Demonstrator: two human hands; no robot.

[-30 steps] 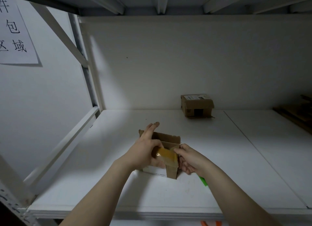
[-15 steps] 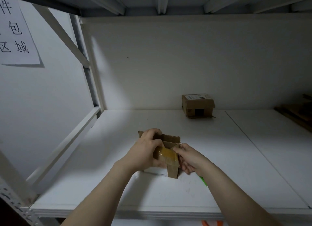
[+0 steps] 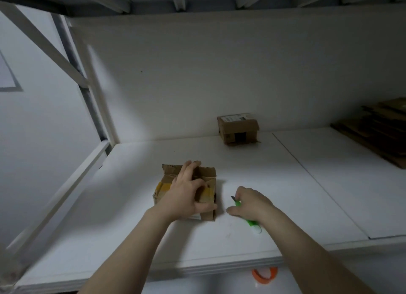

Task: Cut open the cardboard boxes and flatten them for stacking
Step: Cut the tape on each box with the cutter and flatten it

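Cardboard box (image 3: pixel 167 180), torn, left hand (image 3: pixel 186 195) gripping, right hand (image 3: pixel 252 202) holding cutter (image 3: pixel 251 222)

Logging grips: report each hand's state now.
Left hand: holding the cardboard box from above.
Right hand: closed on the green cutter.
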